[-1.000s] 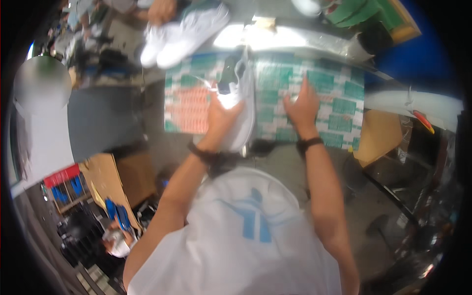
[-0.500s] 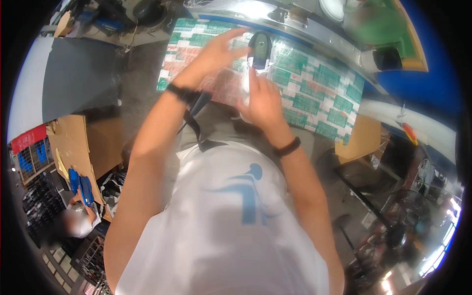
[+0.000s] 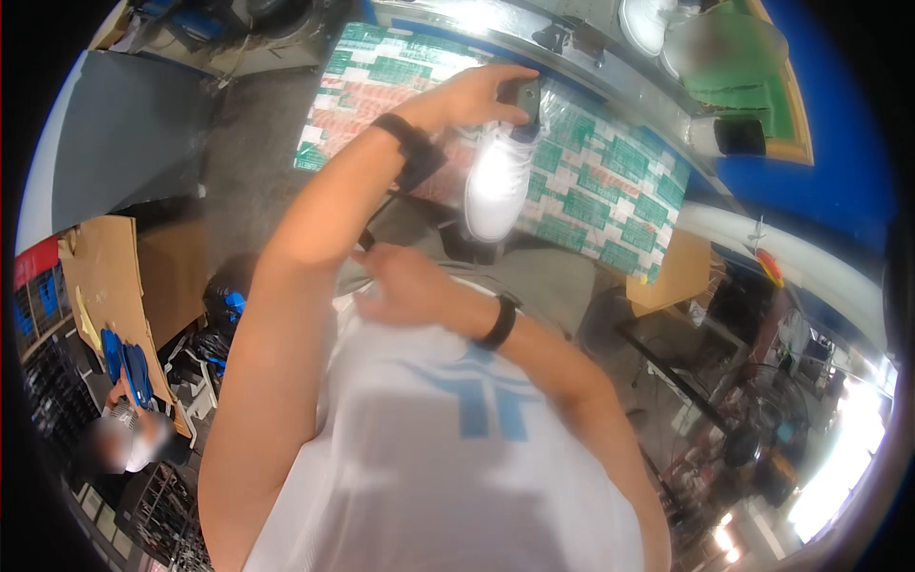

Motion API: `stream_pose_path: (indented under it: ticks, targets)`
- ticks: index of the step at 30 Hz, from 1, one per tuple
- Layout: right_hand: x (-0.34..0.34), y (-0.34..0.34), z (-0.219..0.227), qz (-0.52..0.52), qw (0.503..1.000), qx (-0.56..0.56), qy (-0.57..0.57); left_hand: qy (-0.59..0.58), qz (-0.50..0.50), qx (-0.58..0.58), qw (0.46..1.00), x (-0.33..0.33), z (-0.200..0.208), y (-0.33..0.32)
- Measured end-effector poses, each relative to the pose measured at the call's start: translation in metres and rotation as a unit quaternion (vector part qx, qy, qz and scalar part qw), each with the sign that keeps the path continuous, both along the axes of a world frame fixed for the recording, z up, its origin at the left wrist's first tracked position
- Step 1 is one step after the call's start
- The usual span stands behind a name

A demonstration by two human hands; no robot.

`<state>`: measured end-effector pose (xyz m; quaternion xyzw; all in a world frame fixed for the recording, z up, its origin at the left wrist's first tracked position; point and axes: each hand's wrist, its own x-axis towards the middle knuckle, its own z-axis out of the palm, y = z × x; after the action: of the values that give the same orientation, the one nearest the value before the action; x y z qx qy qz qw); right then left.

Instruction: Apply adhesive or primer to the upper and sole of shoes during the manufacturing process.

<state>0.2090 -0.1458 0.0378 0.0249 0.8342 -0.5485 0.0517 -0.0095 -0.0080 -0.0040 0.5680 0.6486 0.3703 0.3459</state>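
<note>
A white lace-up sneaker (image 3: 496, 195) points its toe toward me over the near edge of a work surface wrapped in green, white and red printed sheeting (image 3: 591, 191). My left hand (image 3: 477, 95) is closed at the sneaker's heel end, fingers and thumb around the dark opening, where a dark green and black piece (image 3: 527, 98) shows. Close to my waist, my right hand (image 3: 410, 284) is blurred, its fingers curled beside a black strap (image 3: 368, 238). Whatever it holds, if anything, is hidden.
Behind the work surface runs a metal ledge (image 3: 534, 33) with white shoes (image 3: 643, 24) beyond it. A grey panel (image 3: 133, 143) and a cardboard sheet (image 3: 110, 286) stand at left. Another person (image 3: 133, 443) is at the lower left. A fan (image 3: 762, 410) stands at right.
The sneaker has turned more upright and come nearer to me, with its laces and toe showing. My left hand has shifted onto its heel end. My right hand left it and dropped toward my waist.
</note>
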Motion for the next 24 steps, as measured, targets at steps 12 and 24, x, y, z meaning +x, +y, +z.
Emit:
stream_pose_path:
  ticks: [12,24]
  targets:
    - [0.022,0.137,-0.013,-0.214,0.871,0.431,0.101,-0.042,-0.012,0.007,0.999,-0.008,0.002,-0.009]
    - [-0.011,0.083,-0.009,-0.218,0.972,-0.056,0.063,-0.002,-0.004,-0.004,1.0,-0.006,0.001,0.0]
